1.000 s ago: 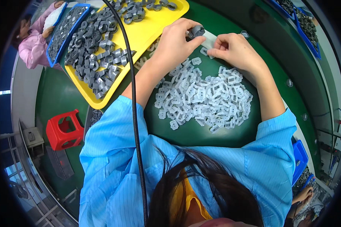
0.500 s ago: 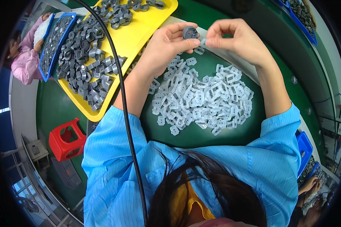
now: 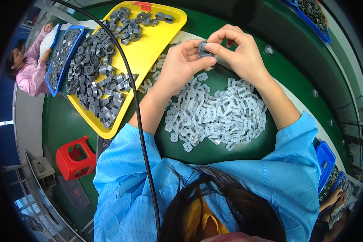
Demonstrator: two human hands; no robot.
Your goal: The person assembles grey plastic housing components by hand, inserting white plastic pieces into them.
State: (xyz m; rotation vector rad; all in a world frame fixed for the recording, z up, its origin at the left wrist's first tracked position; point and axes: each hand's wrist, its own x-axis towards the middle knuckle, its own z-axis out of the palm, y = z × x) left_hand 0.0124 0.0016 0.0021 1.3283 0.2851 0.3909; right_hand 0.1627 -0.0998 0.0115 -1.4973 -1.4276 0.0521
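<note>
Marking, one red rectangular strip (image 3: 143,6), is showing at the far end of one yellow plastic tray (image 3: 161,34); any writing on it is appearing too small to read. Two bare hands are meeting over the green worktop (image 3: 167,151). The left hand (image 3: 184,62) is gripping one dark grey plastic ring (image 3: 201,48) between thumb and curled fingers. The right hand (image 3: 236,50) is pinching the same ring with thumb and forefinger; whether it is also pinching something smaller cannot be told. This ring is sitting just beyond one heap of translucent white flat plastic pieces (image 3: 215,111). The heap is numbering well over fifty; overlap is preventing an exact count. Further grey rings (image 3: 94,84) are filling much of the yellow tray, numbering dozens. One red plastic stool (image 3: 78,161) is standing at left. One co-worker in pink sleeves (image 3: 30,78) is reaching toward white material beside one blue tray (image 3: 61,82).
</note>
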